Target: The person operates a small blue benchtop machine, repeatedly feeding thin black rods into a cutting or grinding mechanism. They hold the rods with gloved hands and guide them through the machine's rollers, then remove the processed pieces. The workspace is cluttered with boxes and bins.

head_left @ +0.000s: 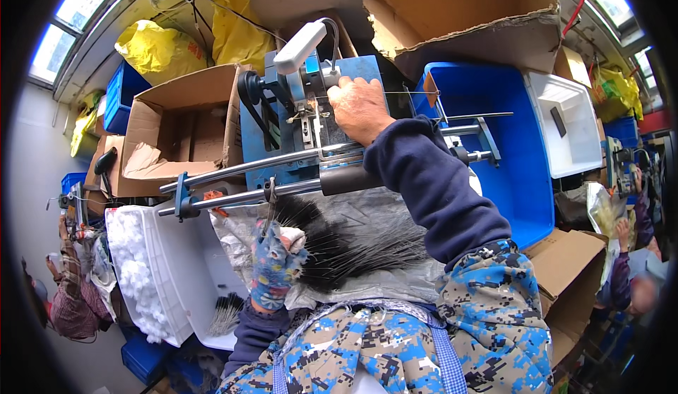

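Observation:
My right hand (359, 109), bare, is closed over the top of a blue bench machine (272, 129), its fingers curled down; what they grip is hidden. A thin wire (406, 93) runs out to the right from beside this hand. My left hand (277, 263), in a patterned, worn glove, is closed round a slim metal plier-like tool (270, 200), whose tip stands beside the lower steel rail (233, 200). On a pale plastic sheet (381, 214) over my lap lies a large bundle of thin wire stems (374, 242) with black, bristly ends, just right of the left hand.
A white tub (183, 267) at left holds another small bundle (226, 313), next to white fluffy material (134, 274). Cardboard boxes (180, 122) (462, 40), a blue bin (487, 146) and a white tray (565, 122) surround the machine. Other people work at both far sides.

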### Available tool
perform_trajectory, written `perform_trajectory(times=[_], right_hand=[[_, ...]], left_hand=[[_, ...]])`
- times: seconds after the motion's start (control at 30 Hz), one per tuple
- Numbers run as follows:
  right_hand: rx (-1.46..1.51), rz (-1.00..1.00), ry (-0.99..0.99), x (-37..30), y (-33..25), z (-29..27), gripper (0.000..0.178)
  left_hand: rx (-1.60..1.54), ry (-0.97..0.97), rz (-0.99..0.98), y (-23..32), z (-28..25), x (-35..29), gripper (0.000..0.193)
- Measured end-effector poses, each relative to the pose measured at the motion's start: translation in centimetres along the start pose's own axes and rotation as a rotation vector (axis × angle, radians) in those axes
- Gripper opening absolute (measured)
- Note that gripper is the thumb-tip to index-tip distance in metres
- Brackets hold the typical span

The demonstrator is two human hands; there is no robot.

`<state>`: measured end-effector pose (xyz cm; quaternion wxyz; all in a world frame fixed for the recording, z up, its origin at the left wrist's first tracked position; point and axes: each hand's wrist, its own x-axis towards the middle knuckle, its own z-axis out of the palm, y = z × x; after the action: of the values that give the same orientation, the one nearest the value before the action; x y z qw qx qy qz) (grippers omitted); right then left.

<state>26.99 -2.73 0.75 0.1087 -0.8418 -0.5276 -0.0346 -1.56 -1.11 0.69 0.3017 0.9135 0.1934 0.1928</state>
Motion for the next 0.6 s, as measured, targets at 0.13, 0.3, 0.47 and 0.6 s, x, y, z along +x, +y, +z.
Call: perform_trajectory(times=[0.13, 0.3, 0.47, 0.6], right_hand=[[-0.014, -0.057, 0.054, -0.02, 0.05, 0.06, 0.013], [-0.031, -0.039, 0.077, 0.04, 0.06, 0.15, 0.013], [-0.052, -0.011, 0.097, -0.02, -0.07, 0.3, 0.012], [-0.031, -0.03, 0.084, -0.04, 0.02, 0.27, 0.012]], left_hand=[[-0.006, 0.002, -0.018, 0.3, -0.01, -0.06, 0.025], [0.001, 0.017, -0.004, 0.19, 0.24, 0.0, 0.025], [0.021, 0.037, 0.028, 0.09, 0.29, 0.16, 0.025], [0.013, 0.048, 0.049, -0.1, 0.52, 0.16, 0.025]])
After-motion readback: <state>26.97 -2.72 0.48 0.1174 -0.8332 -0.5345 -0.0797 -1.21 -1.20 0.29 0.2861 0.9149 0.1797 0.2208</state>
